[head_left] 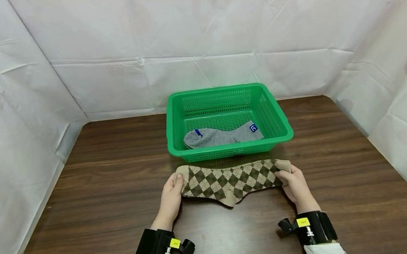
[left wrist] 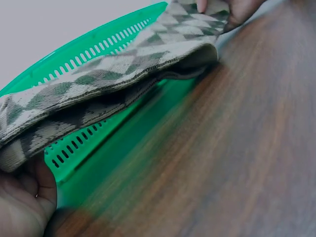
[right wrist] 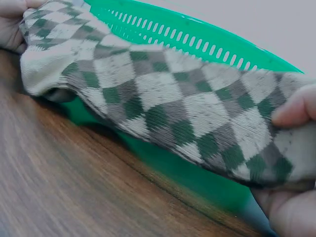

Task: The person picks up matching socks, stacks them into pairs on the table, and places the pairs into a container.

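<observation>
A pair of beige argyle socks (head_left: 231,182) with dark diamonds is stretched sideways just in front of the green basket, heel part toward me. At its left end my left hand (head_left: 170,197) pinches the plain beige tip, thumb on top. My right hand (head_left: 295,183) grips the other end between thumb and fingers. Two layers of the socks (left wrist: 113,74) show along the lower edge in the left wrist view, with a dark gap between them. In the right wrist view the diamond pattern of the socks (right wrist: 163,94) faces the camera, held off the table.
The green plastic basket (head_left: 282,137) stands at the back of the brown wooden table (head_left: 114,166). A grey pair of socks (head_left: 224,136) with blue marks lies inside it. White sheeting (head_left: 192,27) hangs behind and on both sides.
</observation>
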`<state>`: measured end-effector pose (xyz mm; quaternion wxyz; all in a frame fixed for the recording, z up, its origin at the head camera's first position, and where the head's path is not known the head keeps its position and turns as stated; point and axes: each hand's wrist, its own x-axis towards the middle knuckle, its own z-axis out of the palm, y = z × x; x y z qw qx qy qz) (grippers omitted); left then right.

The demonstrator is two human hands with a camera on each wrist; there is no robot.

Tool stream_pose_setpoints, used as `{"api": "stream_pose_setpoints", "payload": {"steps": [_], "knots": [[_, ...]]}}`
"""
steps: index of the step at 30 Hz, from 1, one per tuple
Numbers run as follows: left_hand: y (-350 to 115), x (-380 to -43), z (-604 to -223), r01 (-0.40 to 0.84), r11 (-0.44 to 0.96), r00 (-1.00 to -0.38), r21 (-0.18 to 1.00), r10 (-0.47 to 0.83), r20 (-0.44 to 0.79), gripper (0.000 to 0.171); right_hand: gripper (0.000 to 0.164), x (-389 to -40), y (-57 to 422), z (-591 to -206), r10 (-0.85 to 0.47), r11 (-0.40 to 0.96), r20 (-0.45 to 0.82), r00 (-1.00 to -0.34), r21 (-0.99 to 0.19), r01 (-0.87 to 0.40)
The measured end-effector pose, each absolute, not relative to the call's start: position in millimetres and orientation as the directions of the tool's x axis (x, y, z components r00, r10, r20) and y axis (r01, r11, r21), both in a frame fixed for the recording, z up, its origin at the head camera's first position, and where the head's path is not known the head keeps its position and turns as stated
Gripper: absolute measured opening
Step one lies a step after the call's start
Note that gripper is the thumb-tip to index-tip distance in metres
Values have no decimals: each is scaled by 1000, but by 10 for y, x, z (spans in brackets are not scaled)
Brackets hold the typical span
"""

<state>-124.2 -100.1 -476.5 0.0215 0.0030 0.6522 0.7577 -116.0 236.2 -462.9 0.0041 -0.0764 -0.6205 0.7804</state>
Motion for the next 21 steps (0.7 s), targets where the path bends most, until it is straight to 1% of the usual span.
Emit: {"api": "stream_pose_setpoints", "payload": {"steps": [2, 4, 6, 9, 13, 15, 21], "knots": [[-1010, -1234, -4762, -40, -189, -998, 981, 54, -30, 38, 26, -1156, 2376, -4644, 17, -305, -80, -997, -950, 70], [-1022, -1229, -4765, -51, -237, -996, 970, 82, -33, 55, 23, -1165, 2380, -4665, -36, -346, -41, -999, -937, 51], [-1032, -1226, -4765, -64, -279, -994, 958, 101, -37, 70, 23, -1178, 2376, -4681, -47, -366, -32, -998, -929, 47], [-1037, -1230, -4771, -85, -313, -992, 946, 110, -53, 78, 21, -1190, 2365, -4689, -12, -358, -33, -999, -933, 35], [-1038, -1229, -4787, -79, -362, -994, 929, 96, -47, 75, 16, -1204, 2349, -4693, 74, -317, -32, -997, -948, 7], [-1036, -1228, -4786, -63, -398, -996, 915, 84, -32, 70, 16, -1213, 2343, -4696, 111, -310, -26, -993, -951, -9], [-1026, -1237, -4758, -45, -536, -999, 843, 40, -28, 41, 28, -1238, 2325, -4694, 184, -311, -10, -983, -949, -48]]}}
